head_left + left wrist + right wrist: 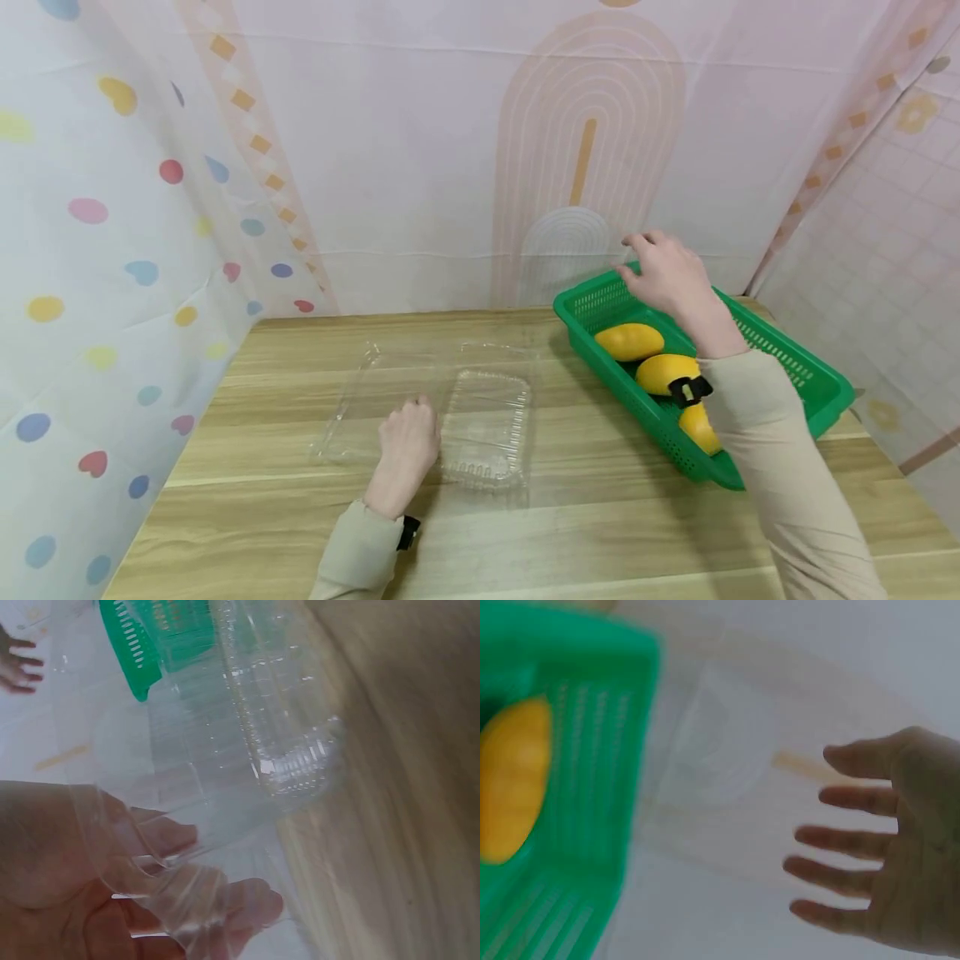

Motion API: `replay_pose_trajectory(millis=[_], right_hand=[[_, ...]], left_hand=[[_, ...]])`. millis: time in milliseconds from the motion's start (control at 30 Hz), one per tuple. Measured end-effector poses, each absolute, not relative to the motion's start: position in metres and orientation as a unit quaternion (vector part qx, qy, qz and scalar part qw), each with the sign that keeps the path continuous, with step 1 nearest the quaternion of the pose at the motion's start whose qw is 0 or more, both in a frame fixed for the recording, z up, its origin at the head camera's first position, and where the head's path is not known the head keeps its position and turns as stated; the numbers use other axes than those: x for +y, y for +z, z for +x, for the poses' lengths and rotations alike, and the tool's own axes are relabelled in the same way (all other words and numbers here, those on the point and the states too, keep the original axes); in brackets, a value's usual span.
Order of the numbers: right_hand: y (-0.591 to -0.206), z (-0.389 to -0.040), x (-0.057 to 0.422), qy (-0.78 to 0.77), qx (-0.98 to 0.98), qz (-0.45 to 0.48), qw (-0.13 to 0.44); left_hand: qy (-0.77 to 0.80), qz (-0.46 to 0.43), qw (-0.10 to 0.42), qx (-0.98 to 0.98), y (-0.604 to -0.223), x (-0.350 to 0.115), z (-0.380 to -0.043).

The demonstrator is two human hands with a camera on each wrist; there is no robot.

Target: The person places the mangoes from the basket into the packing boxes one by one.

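Observation:
A clear plastic clamshell container (487,429) lies opened out over the table, its ribbed tray half to the right and its flatter half to the left. My left hand (408,437) grips it near the middle; in the left wrist view the fingers (255,900) and thumb close on the thin clear plastic. My right hand (663,271) is raised above the far end of a green basket (611,375), holding nothing. Its fingers (840,874) are spread and straight in the right wrist view. Several yellow mangoes (630,342) lie in the basket, one partly hidden by the right sleeve.
The wooden table (247,400) meets a patterned cloth (390,167) at its back edge, with more cloth on both sides. Basket walls stand up around the mangoes, right of the container. Dark bands (690,390) sit on both wrists.

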State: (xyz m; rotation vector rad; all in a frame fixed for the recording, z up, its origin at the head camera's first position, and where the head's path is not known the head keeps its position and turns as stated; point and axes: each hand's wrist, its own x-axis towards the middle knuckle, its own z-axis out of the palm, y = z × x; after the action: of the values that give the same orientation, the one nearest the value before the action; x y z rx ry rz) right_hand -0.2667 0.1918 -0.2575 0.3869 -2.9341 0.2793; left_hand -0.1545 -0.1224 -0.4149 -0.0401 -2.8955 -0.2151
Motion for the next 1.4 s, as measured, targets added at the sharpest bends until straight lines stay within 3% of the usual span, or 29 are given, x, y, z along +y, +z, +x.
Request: replay_pose_trajectory(millis=[300,567,867,1133,1400], right_hand=[[-0.292,-0.299,0.246,0.045,-0.976,0.198,-0.074],[-0.340,-0.305,0.274,0.049,-0.972,0.184,-0.140],[-0.367,-0.299,0.279,0.083,-0.964,0.168,-0.189],[-0.378,-0.297,0.275,0.101,-0.962,0.178,-0.179],[-0.388,-0.300,0.255,0.039,-0.966,0.226,-0.117]], left_hand=[[-0.100,0.000,0.130,-0.986,-0.421,-0.126,-0.157],[-0.097,-0.012,0.201,-0.975,-0.429,-0.129,-0.158],[-0.128,0.026,0.132,-0.983,-0.425,-0.128,-0.160],[-0.116,0.008,0.171,-0.978,-0.427,-0.129,-0.158],[-0.124,0.017,0.153,-0.980,-0.426,-0.129,-0.158]])
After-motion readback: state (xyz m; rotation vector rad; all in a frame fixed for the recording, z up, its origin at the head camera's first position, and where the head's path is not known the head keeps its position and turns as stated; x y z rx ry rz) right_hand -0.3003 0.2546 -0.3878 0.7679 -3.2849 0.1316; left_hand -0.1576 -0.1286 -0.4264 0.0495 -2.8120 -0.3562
